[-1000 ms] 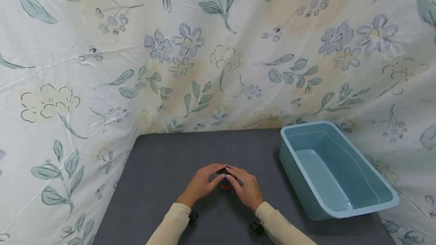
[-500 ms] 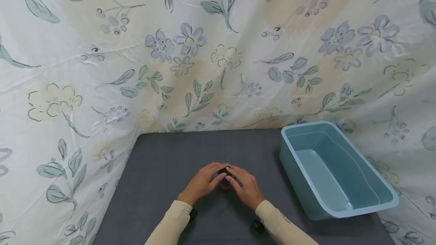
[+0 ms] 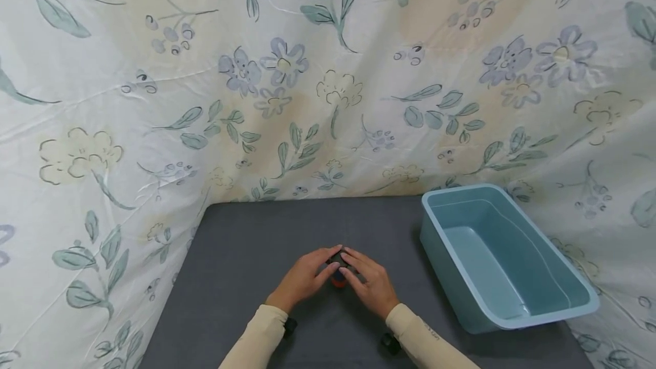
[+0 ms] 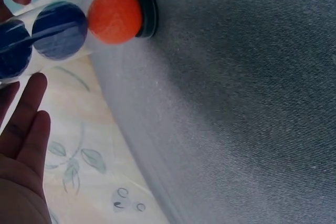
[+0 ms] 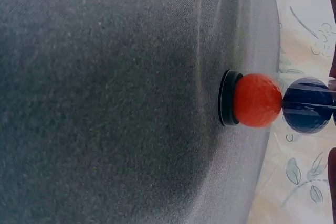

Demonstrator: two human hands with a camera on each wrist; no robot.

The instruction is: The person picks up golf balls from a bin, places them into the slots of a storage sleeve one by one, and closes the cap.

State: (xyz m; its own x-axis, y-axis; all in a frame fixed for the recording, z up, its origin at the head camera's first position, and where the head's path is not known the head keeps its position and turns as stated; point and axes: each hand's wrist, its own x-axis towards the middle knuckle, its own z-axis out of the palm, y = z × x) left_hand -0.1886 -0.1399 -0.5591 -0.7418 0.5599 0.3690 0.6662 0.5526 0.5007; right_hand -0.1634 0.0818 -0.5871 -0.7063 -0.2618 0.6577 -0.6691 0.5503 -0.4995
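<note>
A clear tube of golf balls stands upright on the dark cloth-covered table [image 3: 256, 232]. In the left wrist view an orange ball [image 4: 114, 17] sits at its bottom, with dark blue balls [image 4: 60, 30] above. A black base [image 5: 229, 98] rests on the cloth. My left hand [image 3: 302, 277] and right hand [image 3: 373, 285] hold the tube's upper end from both sides, fingertips and thumbs around a black cap [image 3: 338, 257]. Fingers partly hide the tube from above. The right wrist view catches only slivers of the hand at its right edge.
A light blue plastic bin [image 3: 504, 258] stands at the right side of the table. Behind the table and along its sides hangs a floral curtain [image 3: 328, 101]. Dark wrist cameras sit under both cuffs.
Both hands stay at the tube's top with only slight finger shifts. A little more of the black cap shows between the fingertips now.
</note>
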